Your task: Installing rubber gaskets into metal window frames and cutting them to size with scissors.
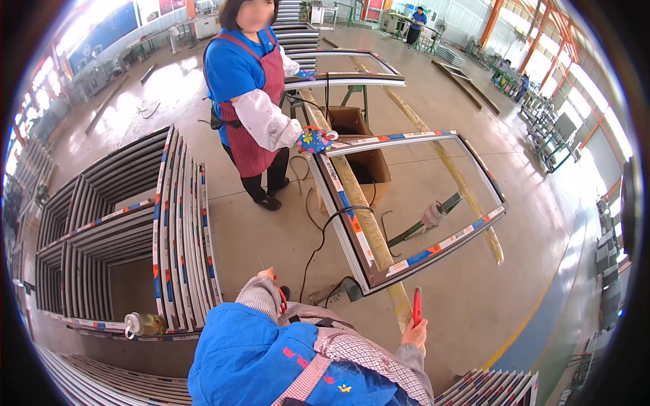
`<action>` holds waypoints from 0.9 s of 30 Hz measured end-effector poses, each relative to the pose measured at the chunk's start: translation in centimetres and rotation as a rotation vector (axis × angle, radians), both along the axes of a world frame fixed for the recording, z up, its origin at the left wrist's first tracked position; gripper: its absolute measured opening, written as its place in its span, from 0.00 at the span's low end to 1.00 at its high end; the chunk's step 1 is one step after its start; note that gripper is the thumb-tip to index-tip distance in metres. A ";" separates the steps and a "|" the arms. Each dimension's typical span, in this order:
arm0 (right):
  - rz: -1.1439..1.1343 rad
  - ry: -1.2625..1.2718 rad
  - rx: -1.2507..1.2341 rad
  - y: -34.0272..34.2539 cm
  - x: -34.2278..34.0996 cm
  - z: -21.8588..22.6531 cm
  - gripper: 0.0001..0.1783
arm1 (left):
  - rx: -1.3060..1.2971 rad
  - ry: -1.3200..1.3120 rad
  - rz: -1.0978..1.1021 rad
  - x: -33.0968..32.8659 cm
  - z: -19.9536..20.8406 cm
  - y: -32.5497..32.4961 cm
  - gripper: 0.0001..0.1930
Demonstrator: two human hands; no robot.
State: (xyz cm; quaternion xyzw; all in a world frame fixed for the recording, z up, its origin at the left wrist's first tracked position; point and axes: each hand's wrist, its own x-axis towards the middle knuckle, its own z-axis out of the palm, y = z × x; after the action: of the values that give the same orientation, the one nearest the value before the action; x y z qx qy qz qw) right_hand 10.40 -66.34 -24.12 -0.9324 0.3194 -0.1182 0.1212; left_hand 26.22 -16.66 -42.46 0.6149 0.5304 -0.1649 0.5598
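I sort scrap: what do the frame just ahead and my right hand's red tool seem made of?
Frame: probably coated metal; slim, straight, dark and silvery profiles, though plastic possible. Red tool: likely smooth plastic outside; uniform bright colour, core unseen.

Bright light from the windows (581,81) makes shiny white patches on the floor (177,82). Straight lines bend near the black rim.

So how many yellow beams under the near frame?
2. One yellow beam passes under the left part of the near frame, down toward the right hand; the other yellow beam passes under the frame's right part. Each is partly covered.
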 end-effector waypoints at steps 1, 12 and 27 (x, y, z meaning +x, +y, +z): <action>0.004 -0.004 0.002 0.0 0.0 0.0 0.15 | -0.001 -0.001 0.001 0.0 0.0 0.0 0.15; 0.008 -0.013 0.040 -0.4 -0.2 -0.3 0.16 | 0.026 0.021 -0.256 -0.7 -0.1 1.3 0.10; 0.015 -0.004 0.101 -0.7 -0.2 -0.3 0.15 | -0.009 0.025 0.004 -0.6 2.3 0.9 0.11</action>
State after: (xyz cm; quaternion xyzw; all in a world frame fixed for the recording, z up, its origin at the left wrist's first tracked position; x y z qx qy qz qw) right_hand 10.19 -67.02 -24.43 -0.9271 0.3179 -0.1029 0.1695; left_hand 25.65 -15.79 -40.20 0.6093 0.5378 -0.1740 0.5561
